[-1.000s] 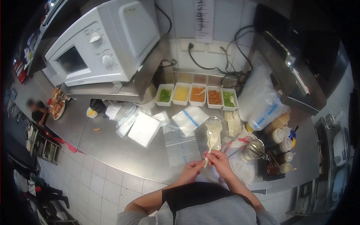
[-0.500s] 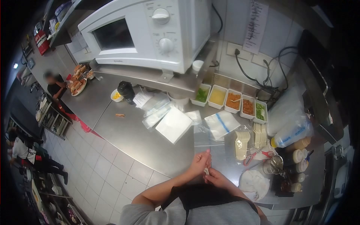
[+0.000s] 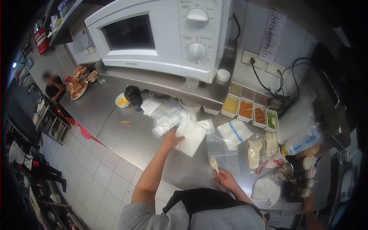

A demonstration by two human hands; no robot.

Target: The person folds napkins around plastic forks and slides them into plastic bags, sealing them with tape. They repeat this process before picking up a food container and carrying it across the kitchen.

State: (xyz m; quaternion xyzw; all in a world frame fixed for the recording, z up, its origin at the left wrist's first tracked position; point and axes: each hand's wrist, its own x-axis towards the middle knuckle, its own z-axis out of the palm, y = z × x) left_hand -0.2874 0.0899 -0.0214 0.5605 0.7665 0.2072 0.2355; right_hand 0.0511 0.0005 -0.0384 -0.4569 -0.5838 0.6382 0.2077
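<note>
My right hand, close to the counter's front edge, is closed around the handle of a pale disposable fork, tines pointing up and away from me. My left hand stretches forward to the left edge of a stack of white paper napkins. Its fingers look apart and touch the stack; the fingertips are partly hard to make out. Behind that hand lie clear plastic bags. A flat clear zip bag rests under and beyond the fork.
A microwave stands on a raised shelf. Food tubs line the wall. Bundled forks, spoons, red scissors and a white cloth lie rightward. Another person's hand is at lower right; others stand at left.
My hands, earlier together near my body, have separated. The left has reached forward to the napkins; the right now shows the fork plainly. Another person's hand has appeared at lower right.
</note>
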